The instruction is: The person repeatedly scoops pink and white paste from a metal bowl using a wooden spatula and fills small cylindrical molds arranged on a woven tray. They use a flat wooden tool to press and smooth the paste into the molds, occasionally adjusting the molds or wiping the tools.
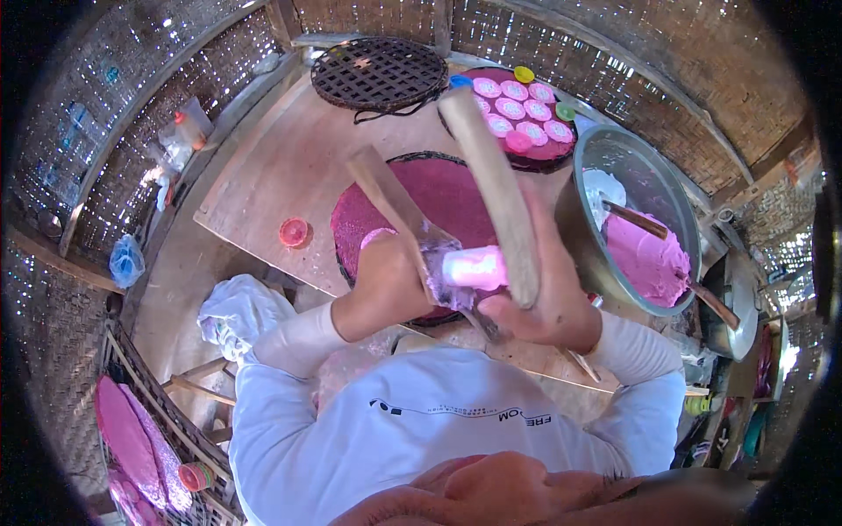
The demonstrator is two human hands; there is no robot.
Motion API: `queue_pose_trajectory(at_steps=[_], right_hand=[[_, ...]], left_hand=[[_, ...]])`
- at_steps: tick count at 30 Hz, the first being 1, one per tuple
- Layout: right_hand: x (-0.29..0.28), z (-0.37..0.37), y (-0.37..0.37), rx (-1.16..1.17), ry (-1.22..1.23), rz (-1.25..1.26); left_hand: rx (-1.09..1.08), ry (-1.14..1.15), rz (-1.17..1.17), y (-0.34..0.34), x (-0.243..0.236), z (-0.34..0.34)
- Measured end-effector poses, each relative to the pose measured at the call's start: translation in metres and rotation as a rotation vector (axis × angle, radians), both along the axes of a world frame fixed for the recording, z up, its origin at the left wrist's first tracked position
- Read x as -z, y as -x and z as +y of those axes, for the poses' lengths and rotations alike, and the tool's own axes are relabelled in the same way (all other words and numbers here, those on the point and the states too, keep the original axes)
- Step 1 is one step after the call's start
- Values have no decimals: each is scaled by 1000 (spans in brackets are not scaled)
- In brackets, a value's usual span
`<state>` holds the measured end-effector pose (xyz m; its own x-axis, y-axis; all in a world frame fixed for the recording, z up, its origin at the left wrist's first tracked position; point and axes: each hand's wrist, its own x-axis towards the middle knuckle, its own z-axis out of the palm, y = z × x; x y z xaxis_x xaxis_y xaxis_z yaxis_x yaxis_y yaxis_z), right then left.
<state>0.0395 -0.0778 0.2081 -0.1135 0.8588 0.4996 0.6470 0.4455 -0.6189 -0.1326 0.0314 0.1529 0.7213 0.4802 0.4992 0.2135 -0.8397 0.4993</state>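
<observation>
My left hand point(386, 279) is closed around a brown wooden piece point(381, 188) of what looks like a hand press, its broad part smeared with pink dough point(454, 296). My right hand point(561, 289) grips a thick, pale, slightly curved wooden handle point(491, 175). Between the two sits a short white-and-pink cylinder point(474, 267); how the parts join is hidden. Both hands are above the near side of a round, dark-rimmed tray point(438, 188) lined with deep pink. Beside my left hand, a bit of a light pink disc point(377, 236) shows.
A metal basin point(570, 206) at right holds pink and white dough with wooden-handled tools. Behind stands a tray of several pink patterned discs point(510, 108) and small coloured cups. A dark woven rack point(380, 72) lies far back; a red cup point(295, 231) sits at left on the wooden table point(263, 193).
</observation>
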Motion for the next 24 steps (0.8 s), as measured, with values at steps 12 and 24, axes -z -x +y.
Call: queue_pose_trajectory(at_steps=[12, 24], right_hand=[[48, 17, -1, -182, 577, 481], [55, 36, -40, -301, 1413, 762]], left_hand=[[-84, 359, -101, -5, 57, 8], [1032, 1417, -1256, 11, 38, 107]])
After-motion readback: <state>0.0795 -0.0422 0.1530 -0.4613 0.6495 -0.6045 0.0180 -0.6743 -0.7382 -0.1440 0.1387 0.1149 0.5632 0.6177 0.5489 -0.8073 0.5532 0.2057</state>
